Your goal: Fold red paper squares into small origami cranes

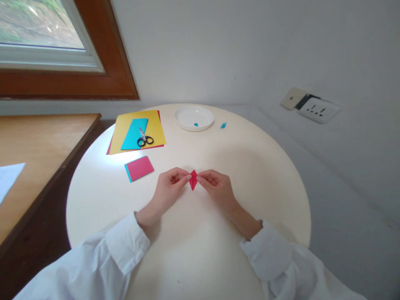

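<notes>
Between my hands is a small red folded paper, a narrow diamond with a slit or crease down its lower middle. My left hand pinches its left corner between thumb and forefinger. On the opposite corner, the thumb and forefinger of my right hand are closed as well. The diamond's lower point faces me, just over the white table. To the left of my left hand lies a small stack of red paper rectangles with blue edges showing beneath.
Black-handled scissors rest on blue paper over yellow paper at the back left. A white plate holds a tiny blue folded piece. Beside it sits another blue folded piece. The wall borders the table's far side.
</notes>
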Motion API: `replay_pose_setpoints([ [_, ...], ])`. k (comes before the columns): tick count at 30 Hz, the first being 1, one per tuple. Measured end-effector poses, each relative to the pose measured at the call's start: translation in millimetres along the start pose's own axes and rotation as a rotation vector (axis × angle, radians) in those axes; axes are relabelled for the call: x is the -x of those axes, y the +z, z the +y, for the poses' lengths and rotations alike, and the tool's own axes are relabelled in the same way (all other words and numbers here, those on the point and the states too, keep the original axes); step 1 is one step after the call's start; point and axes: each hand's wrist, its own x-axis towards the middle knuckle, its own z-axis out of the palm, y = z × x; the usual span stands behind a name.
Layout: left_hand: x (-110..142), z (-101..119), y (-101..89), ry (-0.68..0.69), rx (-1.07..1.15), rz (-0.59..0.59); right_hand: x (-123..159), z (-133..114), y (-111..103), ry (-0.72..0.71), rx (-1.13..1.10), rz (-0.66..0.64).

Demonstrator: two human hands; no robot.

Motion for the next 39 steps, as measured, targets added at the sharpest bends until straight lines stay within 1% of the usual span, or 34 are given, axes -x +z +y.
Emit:
replay_pose_setpoints([
  [8,-0.4,-2.6,0.7,-0.011,0.031,0.018,-2.2,-2.5,2.1,0.040,-0.095,0.041],
  [17,0.4,-0.7,0.7,0.010,0.035,0.022,-2.3,-3.9,3.0,0.038,-0.103,0.053],
  [20,0.4,-1.7,0.6,-0.011,0.054,-0.008,-2.1,-3.9,2.2,0.047,-0.111,0.046],
  [24,0.0,-4.1,0.6,-0.062,0.112,-0.090,-1.6,-4.6,1.3,0.066,-0.120,0.032],
  [28,-0.3,-7.2,0.1,-0.070,0.047,-0.155,-1.2,-4.6,1.5,0.079,-0.123,0.013],
  [36,0.1,-8.7,-0.9,-0.049,0.001,-0.143,-0.5,-5.1,2.3,0.095,-0.110,-0.018],
  [39,0.0,-10.0,-1.1,-0.051,0.023,-0.119,-0.6,-3.9,2.3,0.101,-0.083,-0.037],
])
